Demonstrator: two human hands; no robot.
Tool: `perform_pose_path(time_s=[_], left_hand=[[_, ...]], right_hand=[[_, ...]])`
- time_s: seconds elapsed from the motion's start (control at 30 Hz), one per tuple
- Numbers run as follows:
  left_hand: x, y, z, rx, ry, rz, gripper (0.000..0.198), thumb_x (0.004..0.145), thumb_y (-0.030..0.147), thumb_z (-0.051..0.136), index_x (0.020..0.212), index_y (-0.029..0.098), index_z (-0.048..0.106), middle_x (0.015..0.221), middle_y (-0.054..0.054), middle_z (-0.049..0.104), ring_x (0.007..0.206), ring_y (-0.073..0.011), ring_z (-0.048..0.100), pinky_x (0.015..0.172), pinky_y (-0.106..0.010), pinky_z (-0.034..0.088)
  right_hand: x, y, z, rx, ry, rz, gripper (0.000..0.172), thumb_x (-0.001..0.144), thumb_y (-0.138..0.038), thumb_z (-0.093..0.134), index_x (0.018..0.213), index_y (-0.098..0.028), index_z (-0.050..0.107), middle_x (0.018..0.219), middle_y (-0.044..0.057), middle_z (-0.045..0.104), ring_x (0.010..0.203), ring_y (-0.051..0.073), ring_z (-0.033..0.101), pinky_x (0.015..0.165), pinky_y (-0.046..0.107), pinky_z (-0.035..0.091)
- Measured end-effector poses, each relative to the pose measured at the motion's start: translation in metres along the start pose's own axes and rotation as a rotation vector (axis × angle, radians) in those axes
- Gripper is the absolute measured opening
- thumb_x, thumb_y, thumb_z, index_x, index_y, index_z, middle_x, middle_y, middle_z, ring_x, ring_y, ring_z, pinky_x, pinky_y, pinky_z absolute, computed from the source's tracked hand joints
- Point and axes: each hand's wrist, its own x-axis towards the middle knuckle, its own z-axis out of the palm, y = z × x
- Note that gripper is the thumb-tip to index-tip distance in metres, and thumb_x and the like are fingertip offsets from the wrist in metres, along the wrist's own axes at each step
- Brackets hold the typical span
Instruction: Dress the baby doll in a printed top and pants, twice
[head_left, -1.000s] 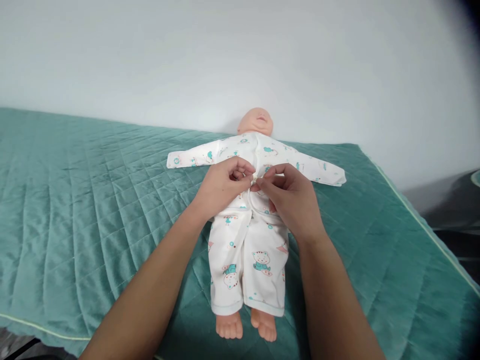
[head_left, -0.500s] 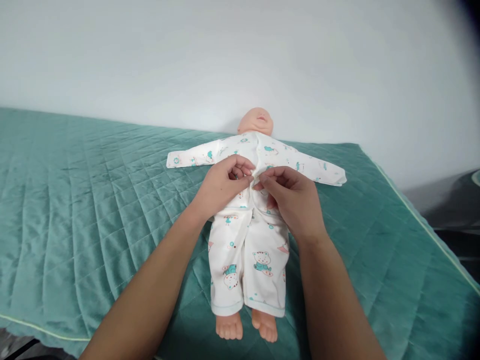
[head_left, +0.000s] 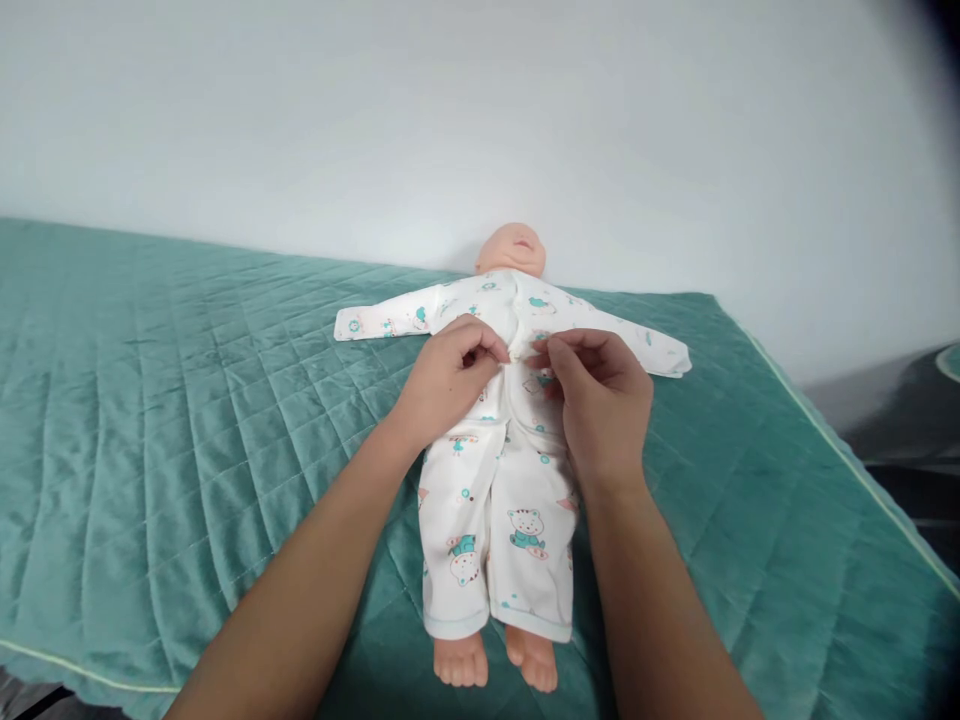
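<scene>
A baby doll (head_left: 517,248) lies on its back with arms spread, dressed in a white patterned top (head_left: 480,300) and matching trousers (head_left: 529,500). My left hand (head_left: 457,365) pinches the edge of the top's front opening at the belly, thumb against forefinger. Just to the right of that opening is my right hand (head_left: 604,395), its fingers slightly apart and off the edge, with nothing seen in them. Both hands hide part of the doll's waist. The doll's bare feet (head_left: 460,660) stick out of the trouser legs.
Beneath the doll spreads a green quilted cover (head_left: 225,420) with a pale piped edge. A plain white wall (head_left: 375,120) rises behind the doll's head. Dark objects (head_left: 922,480), not clear in kind, stand beyond the right edge.
My right hand has drawn a little to the right, away from the front opening, and its fingers have parted. My left hand keeps its pinch on the top.
</scene>
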Motion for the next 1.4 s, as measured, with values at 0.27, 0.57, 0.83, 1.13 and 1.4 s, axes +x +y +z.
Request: perform_pose_path(time_s=[0.27,0.57,0.83,1.13,1.4], left_hand=[[0.005,-0.007,0.009,0.330,0.023,0.190,0.041,0.103,0.022,0.039,0.140,0.026,0.055,0.149,-0.008,0.057,0.145,-0.0233,0.041,0.121,-0.046,0.031],[0.006,-0.006,0.009,0.301,-0.004,0.077,0.047,0.101,0.019,0.037,0.145,0.025,0.052,0.151,-0.009,0.055,0.146,-0.0230,0.041,0.122,-0.048,0.030],[0.008,-0.010,0.008,0.250,-0.010,0.066,0.046,0.101,0.019,0.038,0.144,0.025,0.054,0.150,-0.008,0.057,0.146,-0.0215,0.042,0.123,-0.048,0.030],[0.009,-0.009,0.007,0.232,-0.016,0.041,0.045,0.101,0.019,0.038,0.142,0.025,0.056,0.149,-0.009,0.056,0.146,-0.0215,0.042,0.123,-0.047,0.029],[0.010,-0.006,0.007,0.255,-0.033,0.049,0.049,0.101,0.017,0.037,0.145,0.028,0.053,0.151,-0.007,0.055,0.147,-0.0225,0.041,0.124,-0.049,0.027]], right_hand=[[0.000,0.006,0.001,-0.205,-0.084,-0.258,0.024,0.093,-0.031,0.059,0.115,-0.027,0.068,0.138,0.007,0.065,0.130,0.025,0.059,0.109,0.048,0.049],[0.010,0.021,-0.003,-0.553,-0.256,-0.432,0.043,0.101,-0.043,0.048,0.142,-0.030,0.056,0.159,0.007,0.046,0.150,0.026,0.037,0.123,0.055,0.033],[0.018,0.022,-0.007,-0.610,-0.306,-0.469,0.044,0.102,-0.047,0.047,0.142,-0.030,0.057,0.160,0.006,0.045,0.150,0.027,0.037,0.123,0.054,0.034],[0.013,0.018,-0.006,-0.727,-0.307,-0.466,0.045,0.101,-0.048,0.050,0.142,-0.030,0.061,0.163,0.006,0.042,0.154,0.032,0.031,0.123,0.061,0.029],[0.012,0.019,-0.005,-0.502,-0.237,-0.351,0.040,0.101,-0.045,0.052,0.137,-0.035,0.066,0.160,0.002,0.046,0.150,0.027,0.040,0.122,0.055,0.037]])
